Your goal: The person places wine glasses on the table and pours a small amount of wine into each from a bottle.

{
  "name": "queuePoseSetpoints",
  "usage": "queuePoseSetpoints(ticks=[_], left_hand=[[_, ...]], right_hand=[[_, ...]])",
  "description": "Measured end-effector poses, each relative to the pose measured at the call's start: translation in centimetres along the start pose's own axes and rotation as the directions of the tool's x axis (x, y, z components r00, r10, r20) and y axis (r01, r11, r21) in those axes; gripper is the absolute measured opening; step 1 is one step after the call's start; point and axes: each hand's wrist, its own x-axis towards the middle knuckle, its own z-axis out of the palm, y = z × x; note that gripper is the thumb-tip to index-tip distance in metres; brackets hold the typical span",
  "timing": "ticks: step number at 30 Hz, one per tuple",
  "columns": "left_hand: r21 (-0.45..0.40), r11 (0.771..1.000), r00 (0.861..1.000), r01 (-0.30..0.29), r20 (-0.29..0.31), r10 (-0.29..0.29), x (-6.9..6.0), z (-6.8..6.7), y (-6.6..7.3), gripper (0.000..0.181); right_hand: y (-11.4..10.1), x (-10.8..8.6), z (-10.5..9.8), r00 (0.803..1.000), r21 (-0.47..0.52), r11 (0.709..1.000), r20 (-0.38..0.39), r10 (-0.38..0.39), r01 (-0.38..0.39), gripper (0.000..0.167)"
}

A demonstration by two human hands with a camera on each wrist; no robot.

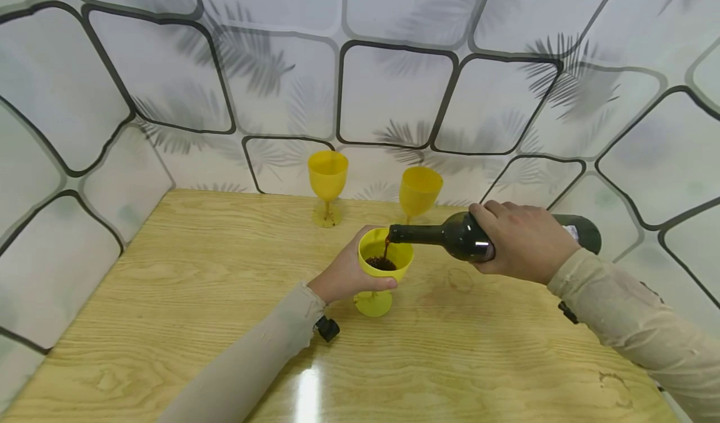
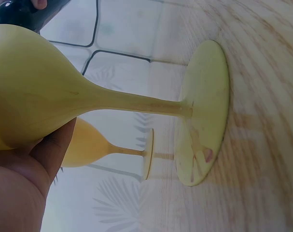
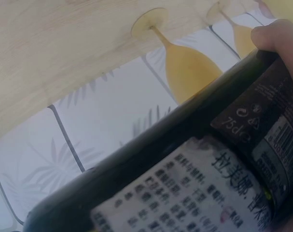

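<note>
Wall covering: pale, dark-lined cells, grey fronds.
Bench: wood-grained.
Bottle: dark green, tipped nearly level, mouth over the held goblet; right hand grips it, fingers wrapped round.
Held goblet: yellow, upright, foot at the bench surface; left hand holds its bowl, fingers curled round.
Left rear goblet, right rear goblet: yellow, apart, near the wall; contents cannot be told.
Dark liquid: stream running, pool in the bowl. Judged part-filled, with room left; pouring unfinished.
Label: white, its print large only in the right wrist view.
Reddish mark: on the held goblet's foot, clearest in the left wrist view, which hides the liquid; the head view shows it.
</note>
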Motion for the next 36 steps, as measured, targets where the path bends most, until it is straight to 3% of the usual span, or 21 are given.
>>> queuePoseSetpoints(ticks=[8,36], left_hand=[[-0.004,1.000,1.000,0.026,0.003,-0.026,0.00,-0.07,-0.08,0.085],[-0.021,1.000,1.000,0.017,0.003,-0.016,0.05,-0.10,-0.26,0.084]], right_hand=[[-0.06,0.24,0.04,1.000,0.000,1.000,-0.026,-0.009,0.009,0.069],[-0.10,0.19,-0.14,1.000,-0.008,1.000,-0.019,-0.001,0.001,0.071]])
